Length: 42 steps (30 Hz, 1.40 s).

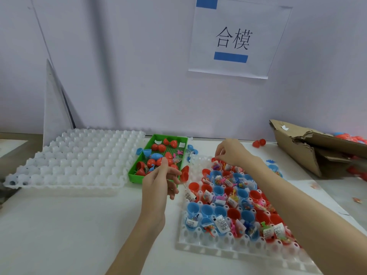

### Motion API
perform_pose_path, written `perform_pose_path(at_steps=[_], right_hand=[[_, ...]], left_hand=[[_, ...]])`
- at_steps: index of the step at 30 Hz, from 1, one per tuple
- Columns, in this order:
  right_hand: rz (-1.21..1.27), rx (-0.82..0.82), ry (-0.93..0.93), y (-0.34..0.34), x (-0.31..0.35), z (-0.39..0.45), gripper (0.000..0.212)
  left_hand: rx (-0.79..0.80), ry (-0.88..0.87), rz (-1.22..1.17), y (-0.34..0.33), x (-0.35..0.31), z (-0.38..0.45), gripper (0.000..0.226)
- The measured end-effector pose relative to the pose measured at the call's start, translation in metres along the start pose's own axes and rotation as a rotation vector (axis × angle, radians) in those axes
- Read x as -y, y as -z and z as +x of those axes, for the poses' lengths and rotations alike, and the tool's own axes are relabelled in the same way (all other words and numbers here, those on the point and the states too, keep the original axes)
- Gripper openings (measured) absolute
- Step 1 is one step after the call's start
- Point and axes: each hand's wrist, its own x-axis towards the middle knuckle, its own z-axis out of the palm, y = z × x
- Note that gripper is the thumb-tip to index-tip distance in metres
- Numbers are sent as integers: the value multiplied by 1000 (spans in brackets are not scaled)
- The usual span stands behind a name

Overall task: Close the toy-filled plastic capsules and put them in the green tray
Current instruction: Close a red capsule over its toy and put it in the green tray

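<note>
Your left hand [158, 181] pinches a red capsule half [184, 173] just right of the green tray [137, 175], while your right hand [232, 152] curls its fingertips onto a red capsule [215, 160] at the filled white tray's [198, 245] far edge.

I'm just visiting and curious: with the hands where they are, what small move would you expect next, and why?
Probably the right hand lifts out the red capsule it pinches at the far edge of the filled white tray. Its fingertips already curl onto it, while the left hand hovers near the green tray, seemingly ready to help snap it shut.
</note>
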Motion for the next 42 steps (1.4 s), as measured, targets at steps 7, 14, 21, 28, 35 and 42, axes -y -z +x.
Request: perform_pose_path(at_steps=[7,14,21,28,35,42], right_hand=[[73,-114,-23,10,-2,-2,19],[274,-83,1,17,27,-50,7],[377,-193,-71,5,56,-101,12],[372,-418,-179,-20,61,-122,14],[249,-543,-95,-27,62,-123,15],[501,-577,34,-19,67,-132,7]], left_hand=[[99,-158,174,1,8,0,14],[242,-252,382,-7,12,-5,53],[300,-227,307,-9,13,-7,21],[325,-247,334,-10,12,-7,19],[340,-258,325,-11,12,-8,20],[310,-228,295,-10,9,-9,13]])
